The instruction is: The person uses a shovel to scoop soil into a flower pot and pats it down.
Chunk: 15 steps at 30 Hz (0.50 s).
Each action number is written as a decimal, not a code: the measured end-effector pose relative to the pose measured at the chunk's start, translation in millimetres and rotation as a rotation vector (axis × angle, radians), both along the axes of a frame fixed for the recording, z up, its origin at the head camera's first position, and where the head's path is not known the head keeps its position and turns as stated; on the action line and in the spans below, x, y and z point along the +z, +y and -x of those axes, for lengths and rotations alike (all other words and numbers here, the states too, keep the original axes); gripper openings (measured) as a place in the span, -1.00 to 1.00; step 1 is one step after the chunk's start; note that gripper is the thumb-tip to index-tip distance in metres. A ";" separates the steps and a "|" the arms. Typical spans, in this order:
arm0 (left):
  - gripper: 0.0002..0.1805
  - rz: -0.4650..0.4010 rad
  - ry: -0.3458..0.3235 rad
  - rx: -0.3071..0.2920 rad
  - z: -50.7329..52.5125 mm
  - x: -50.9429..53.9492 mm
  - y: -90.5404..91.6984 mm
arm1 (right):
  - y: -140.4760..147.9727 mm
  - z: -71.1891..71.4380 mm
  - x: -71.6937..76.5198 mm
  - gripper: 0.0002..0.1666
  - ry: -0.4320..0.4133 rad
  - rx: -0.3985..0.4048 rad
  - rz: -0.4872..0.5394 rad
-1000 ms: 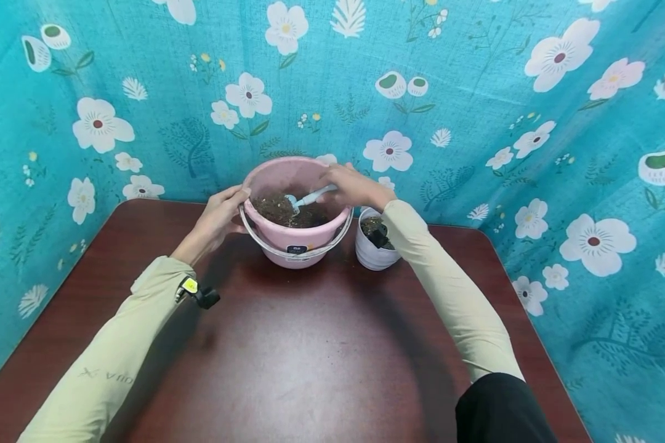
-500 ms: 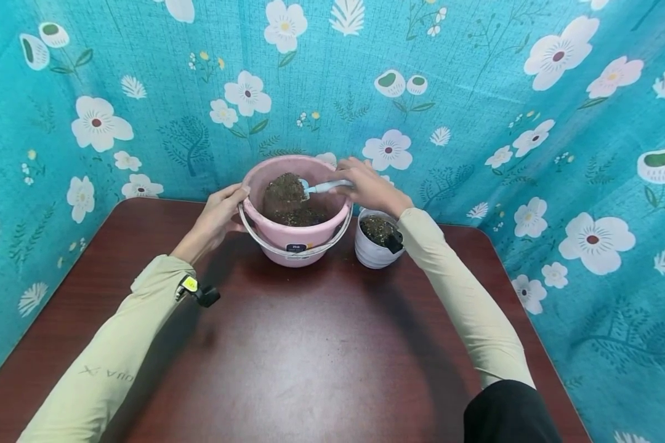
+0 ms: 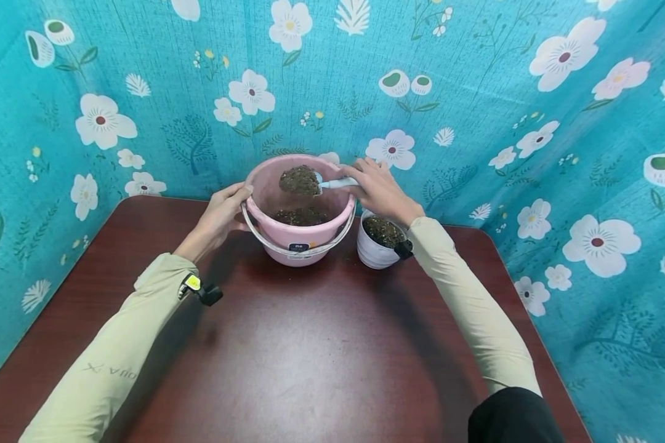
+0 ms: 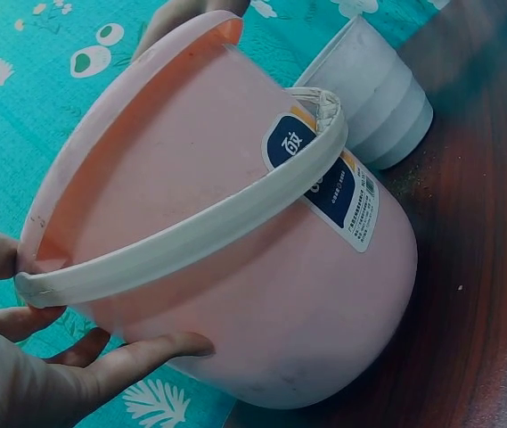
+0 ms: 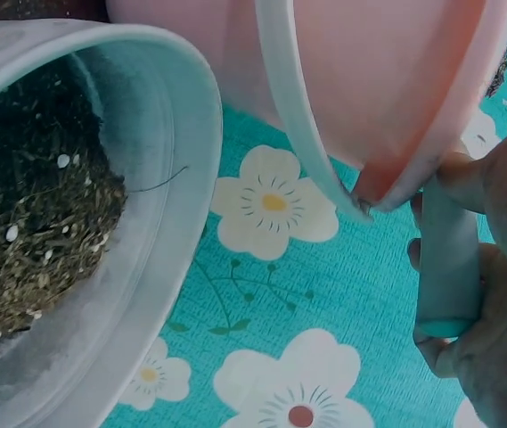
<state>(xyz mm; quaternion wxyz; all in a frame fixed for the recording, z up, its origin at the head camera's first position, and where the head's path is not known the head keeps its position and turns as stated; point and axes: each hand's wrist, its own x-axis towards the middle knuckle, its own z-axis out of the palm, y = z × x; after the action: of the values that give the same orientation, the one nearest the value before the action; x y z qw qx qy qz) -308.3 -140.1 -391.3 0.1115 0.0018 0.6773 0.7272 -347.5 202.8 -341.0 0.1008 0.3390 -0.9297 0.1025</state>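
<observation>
A pink bucket (image 3: 271, 229) with a white bail handle (image 4: 200, 232) stands at the back of the table, dark soil (image 3: 302, 216) in its bottom. My left hand (image 3: 216, 212) grips its left rim, fingers spread along the outer wall in the left wrist view. In my right hand (image 3: 382, 191) is the light-blue handle of a small garden trowel (image 3: 338, 183). A heaped clump of soil (image 3: 298, 180) sits on its blade, over the bucket's opening. Just right of the bucket stands a white ribbed flowerpot (image 3: 374, 257), partly filled with soil (image 5: 48, 214).
The dark red-brown table (image 3: 310, 344) extends toward me in front of the bucket. A teal flowered curtain (image 3: 332, 104) hangs close behind both containers and along the sides. My right forearm (image 3: 471, 307) passes beside the pot.
The trowel was down in the bucket's soil; it has come up loaded with a clump and shifted rightward with my right hand. The left hand keeps its hold on the rim.
</observation>
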 end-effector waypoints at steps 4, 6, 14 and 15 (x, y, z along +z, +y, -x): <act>-0.36 0.010 -0.004 0.000 -0.5 1.7 -0.1 | 9.1 -0.9 1.3 -0.65 -0.011 -0.006 0.007; -0.35 0.013 -0.005 0.001 -1.0 1.9 0.0 | 13.1 -1.2 1.9 -0.68 -0.005 -0.004 0.010; -0.34 0.011 -0.009 -0.001 -1.1 -0.8 0.3 | 34.5 -6.1 1.9 -0.70 0.037 -0.019 0.016; -0.34 0.012 -0.009 -0.003 -1.2 -1.1 0.6 | 37.7 -7.8 2.2 -0.71 0.034 -0.024 0.023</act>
<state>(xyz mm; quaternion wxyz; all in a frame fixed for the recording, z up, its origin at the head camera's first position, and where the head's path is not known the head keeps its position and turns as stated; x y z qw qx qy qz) -307.0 -139.5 -392.4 0.1156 -0.0012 0.6813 0.7228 -339.8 240.5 -338.8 0.1219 0.3282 -0.9307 0.1061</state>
